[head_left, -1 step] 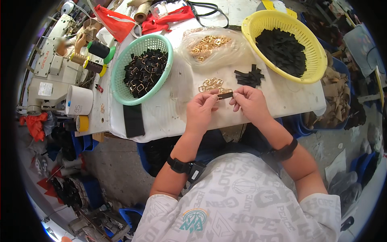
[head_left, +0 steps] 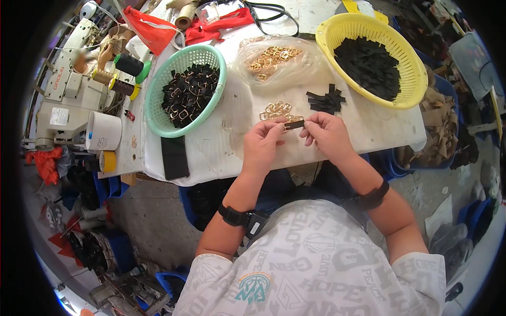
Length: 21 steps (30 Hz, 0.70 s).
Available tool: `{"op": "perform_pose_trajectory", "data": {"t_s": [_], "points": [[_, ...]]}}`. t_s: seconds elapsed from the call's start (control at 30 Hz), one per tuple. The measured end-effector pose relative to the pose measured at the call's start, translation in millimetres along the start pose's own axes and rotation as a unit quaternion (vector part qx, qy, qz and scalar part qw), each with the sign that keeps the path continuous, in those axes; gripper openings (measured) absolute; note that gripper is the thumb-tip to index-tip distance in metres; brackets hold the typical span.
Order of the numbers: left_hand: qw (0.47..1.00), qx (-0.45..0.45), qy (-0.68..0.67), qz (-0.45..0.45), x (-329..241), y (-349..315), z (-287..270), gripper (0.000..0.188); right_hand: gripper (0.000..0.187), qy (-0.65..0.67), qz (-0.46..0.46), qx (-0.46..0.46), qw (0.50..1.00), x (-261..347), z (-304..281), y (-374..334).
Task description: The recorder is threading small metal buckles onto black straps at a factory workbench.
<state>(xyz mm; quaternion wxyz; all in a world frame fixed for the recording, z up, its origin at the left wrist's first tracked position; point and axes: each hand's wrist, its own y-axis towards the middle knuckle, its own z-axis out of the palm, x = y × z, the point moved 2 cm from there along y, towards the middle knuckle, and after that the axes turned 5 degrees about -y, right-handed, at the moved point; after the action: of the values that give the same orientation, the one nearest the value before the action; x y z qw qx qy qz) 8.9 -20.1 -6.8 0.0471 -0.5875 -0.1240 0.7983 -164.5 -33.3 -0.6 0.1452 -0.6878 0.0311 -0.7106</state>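
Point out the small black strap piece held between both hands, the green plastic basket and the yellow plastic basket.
small black strap piece [head_left: 294,125], head view, its middle.
green plastic basket [head_left: 153,92], head view, left rim.
yellow plastic basket [head_left: 416,63], head view, right rim.

Bright, even overhead light; sharp at centre.
Soft, short shadows under the hands [head_left: 295,139] on the white table [head_left: 369,129]. Strong fisheye bending and black vignette at the rim.

Round green plastic basket [head_left: 158,113] of black-and-gold pieces left of the hands, round yellow plastic basket [head_left: 416,79] of black strips beyond right, white sewing machine [head_left: 68,89] far left, flat black rectangular strip [head_left: 174,158] near left.
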Motion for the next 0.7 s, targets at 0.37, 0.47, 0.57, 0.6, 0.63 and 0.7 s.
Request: {"op": "perform_pose_trajectory", "data": {"t_s": [0.37, 0.47, 0.57, 0.6, 0.63, 0.7], "points": [[1.000, 0.020, -0.012, -0.013, -1, -1, 4, 0.010, 0.015, -0.020, 0.028, 0.053, 0.998, 14, 0, -1], [0.999, 0.039, 0.019, -0.011, -3, -3, 7, 0.011, 0.015, -0.027, 0.043, 0.083, 0.995, 8, 1, 1], [0.998, 0.050, -0.021, -0.027, -3, -4, 7, 0.012, 0.015, 0.005, 0.054, 0.105, 0.993, 3, -1, 3], [0.997, 0.052, -0.047, -0.035, -3, -3, 6, 0.013, 0.014, 0.023, 0.059, 0.111, 0.992, 2, -2, 3], [0.994, 0.056, -0.084, -0.046, -4, -4, 6, 0.014, 0.014, 0.028, 0.061, 0.113, 0.991, 2, -4, 3], [0.983, 0.063, -0.159, -0.068, -9, -4, 5, 0.016, 0.013, 0.039, 0.065, 0.117, 0.990, 1, -6, 5]]}}
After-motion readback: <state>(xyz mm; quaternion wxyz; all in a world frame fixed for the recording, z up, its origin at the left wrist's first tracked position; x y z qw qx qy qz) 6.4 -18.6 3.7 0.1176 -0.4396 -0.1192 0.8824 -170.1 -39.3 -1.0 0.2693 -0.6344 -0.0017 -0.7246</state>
